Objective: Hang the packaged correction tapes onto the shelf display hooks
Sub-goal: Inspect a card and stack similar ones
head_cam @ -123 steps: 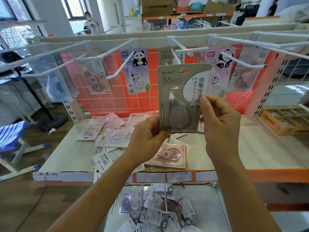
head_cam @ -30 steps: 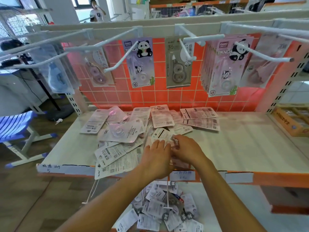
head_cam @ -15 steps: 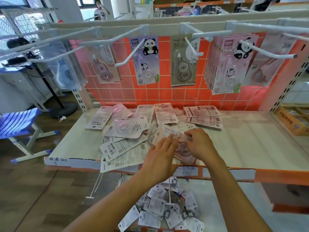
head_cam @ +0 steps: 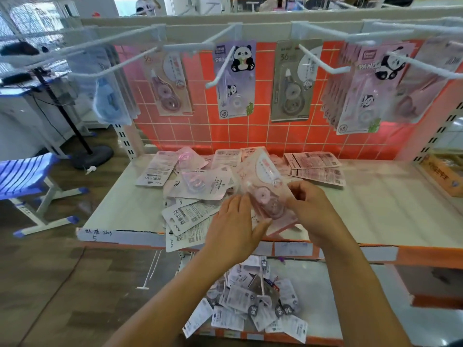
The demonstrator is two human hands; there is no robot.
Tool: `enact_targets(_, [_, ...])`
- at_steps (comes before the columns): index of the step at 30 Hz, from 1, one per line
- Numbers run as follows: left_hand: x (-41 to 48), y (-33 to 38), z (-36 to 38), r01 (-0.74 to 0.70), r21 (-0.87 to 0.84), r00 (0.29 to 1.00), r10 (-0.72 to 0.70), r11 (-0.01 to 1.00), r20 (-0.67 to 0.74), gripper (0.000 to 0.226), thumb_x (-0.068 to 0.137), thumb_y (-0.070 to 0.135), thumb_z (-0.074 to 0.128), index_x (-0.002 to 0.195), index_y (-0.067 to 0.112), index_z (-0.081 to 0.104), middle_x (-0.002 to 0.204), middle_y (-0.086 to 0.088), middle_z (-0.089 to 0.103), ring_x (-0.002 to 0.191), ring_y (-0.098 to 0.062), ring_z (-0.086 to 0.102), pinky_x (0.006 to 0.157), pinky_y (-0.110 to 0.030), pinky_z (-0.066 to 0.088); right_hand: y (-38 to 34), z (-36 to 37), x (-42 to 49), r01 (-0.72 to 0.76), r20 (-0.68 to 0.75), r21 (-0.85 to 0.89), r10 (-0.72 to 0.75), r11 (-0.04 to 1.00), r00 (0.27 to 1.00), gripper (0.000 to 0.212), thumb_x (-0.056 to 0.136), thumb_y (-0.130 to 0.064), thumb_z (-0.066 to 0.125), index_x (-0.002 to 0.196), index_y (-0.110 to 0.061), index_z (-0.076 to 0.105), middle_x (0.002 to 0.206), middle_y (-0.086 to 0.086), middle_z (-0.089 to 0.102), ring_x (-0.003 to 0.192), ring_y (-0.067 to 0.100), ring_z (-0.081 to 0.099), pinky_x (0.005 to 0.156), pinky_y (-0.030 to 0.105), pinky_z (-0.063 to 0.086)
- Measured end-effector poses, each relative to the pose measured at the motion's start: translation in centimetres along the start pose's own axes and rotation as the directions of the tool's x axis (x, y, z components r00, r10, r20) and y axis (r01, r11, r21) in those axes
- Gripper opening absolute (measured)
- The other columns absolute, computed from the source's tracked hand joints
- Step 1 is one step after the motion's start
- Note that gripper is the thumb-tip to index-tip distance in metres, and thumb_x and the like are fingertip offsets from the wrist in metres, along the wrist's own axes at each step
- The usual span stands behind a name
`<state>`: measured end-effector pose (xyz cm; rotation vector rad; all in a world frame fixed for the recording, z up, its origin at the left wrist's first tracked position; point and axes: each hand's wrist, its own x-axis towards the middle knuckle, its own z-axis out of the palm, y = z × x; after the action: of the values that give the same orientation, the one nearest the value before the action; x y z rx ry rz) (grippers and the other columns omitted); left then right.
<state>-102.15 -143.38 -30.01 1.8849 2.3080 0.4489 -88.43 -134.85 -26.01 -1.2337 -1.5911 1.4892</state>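
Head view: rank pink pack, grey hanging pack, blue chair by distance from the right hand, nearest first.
1. pink pack: gripped by the right hand, shelf centre.
2. grey hanging pack: on a hook at the back, above the hand.
3. blue chair: on the floor, far left.

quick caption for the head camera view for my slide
Right hand grips a pink correction tape pack, left hand touching it, over the pile on the shelf below the display hooks.
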Motion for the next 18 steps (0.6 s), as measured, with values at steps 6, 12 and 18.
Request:
enact_targets(6, [-0.8,-4.2,-2.2,0.031,-0.22,0.999,-0.027,0.975,0.023,0.072,0.092,0.056,0.045,0.149,0.018,0.021,0.143,-0.001,0.045,0.128,-0.021,0.045,0.101,-0.039,0.042,-0.6,5.5,-0.3,-0.08,0.036,0.244,0.073,0.966,0.997,0.015,0.089,-0.006,0.062,0.104,-0.011,0.062,0.099,0.011,0.068,0.082,0.025,0.066,0.06,0.031,0.051])
enact_targets(12, [-1.8,-8.6,-4.7,0.041,-0.389,0.994,-0.077,0.92,-0.076,0.064,0.084,0.034,0.066,0.14,0.025,0.036,0.13,0.004,0.055,0.111,-0.02,0.058,0.089,-0.043,0.051,-1.3,10.7,-0.8,-0.091,0.06,0.342,0.075,0.935,0.995,0.019,0.091,-0.002,0.057,0.102,-0.016,0.063,0.085,0.001,0.07,0.07,0.013,0.065,0.054,0.025,0.047])
enact_targets(18, [-2.8,-12.1,-7.5,0.068,-0.608,0.976,-0.179,0.791,-0.122,0.07,0.082,0.012,0.071,0.141,0.029,0.037,0.109,0.014,0.06,0.07,-0.001,0.067,0.06,-0.013,0.052,-2.7,14.3,-1.3,-0.037,0.098,0.392,-0.002,0.919,0.995,0.023,0.093,-0.005,0.055,0.093,-0.025,0.067,0.074,-0.005,0.072,0.063,0.008,0.068,0.051,0.019,0.05])
